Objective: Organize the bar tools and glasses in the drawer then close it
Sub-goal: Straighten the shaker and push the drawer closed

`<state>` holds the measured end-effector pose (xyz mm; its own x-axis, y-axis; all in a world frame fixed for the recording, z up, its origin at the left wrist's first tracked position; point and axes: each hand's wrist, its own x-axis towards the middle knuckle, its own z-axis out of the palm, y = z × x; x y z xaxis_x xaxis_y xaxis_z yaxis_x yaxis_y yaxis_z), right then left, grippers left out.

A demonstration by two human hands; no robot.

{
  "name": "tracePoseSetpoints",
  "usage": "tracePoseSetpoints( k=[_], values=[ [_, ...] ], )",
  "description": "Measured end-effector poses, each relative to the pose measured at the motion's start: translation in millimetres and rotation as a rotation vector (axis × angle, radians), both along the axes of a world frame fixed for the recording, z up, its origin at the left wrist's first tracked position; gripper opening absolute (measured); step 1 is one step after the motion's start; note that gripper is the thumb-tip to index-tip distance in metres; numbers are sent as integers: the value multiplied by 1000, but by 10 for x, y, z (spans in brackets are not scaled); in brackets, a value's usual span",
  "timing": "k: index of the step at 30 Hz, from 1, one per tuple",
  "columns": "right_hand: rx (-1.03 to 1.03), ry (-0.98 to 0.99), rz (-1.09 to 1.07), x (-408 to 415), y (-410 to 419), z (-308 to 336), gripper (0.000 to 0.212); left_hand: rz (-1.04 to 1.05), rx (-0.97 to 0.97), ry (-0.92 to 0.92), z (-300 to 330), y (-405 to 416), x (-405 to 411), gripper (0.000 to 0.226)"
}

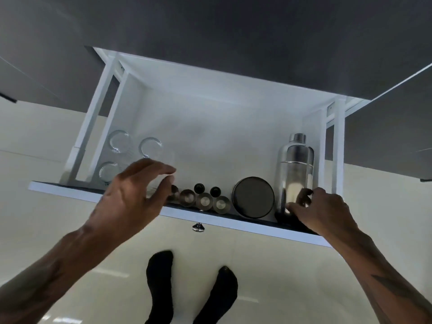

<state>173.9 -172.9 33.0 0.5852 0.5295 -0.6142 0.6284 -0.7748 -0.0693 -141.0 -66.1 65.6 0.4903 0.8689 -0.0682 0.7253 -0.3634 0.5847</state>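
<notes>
Drawer [210, 127]: pulled open, white inside, under a dark counter.
Glasses [119, 141]: three clear ones at the left side.
Small metal cups [204, 201]: in a row along the front wall.
Round tin [253, 197]: between the cups and the shaker.
Shaker [295, 169]: upright at the front right.
Right hand [320, 211]: fingers wrapped around the shaker's base.
Left hand [133, 195]: over the front edge, fingers spread, holding nothing.

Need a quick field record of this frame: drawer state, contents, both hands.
drawer: open
glasses: three visible, back left
small metal cups: row along front edge
round black tin: right of the cups
shaker: upright, front right corner
left hand: open, above front edge, holding nothing
right hand: fingers on the shaker's base
</notes>
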Motion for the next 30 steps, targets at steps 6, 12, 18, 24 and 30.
tracePoseSetpoints(
  k=[6, 12, 18, 24, 30],
  values=[
    [511, -108, 112, -610, -500, 153, 36, -99, 161, 259, -386, -13, -661, 46],
    [543, -274, 379, -1370, -756, -1, 59, -206, 329, 243, -563, -74, -722, 51],
    [564, -307, 480, -1480, -668, -138, 54, -330, 403, 209, -705, -354, -919, 59],
    [597, -314, 486, -1653, -725, -223, 66, -165, 380, 214, -803, -696, -845, 74],
    [517, -351, 518, -1644, -682, -247, 72, -229, 382, 274, -811, -599, -868, 77]
  ],
)
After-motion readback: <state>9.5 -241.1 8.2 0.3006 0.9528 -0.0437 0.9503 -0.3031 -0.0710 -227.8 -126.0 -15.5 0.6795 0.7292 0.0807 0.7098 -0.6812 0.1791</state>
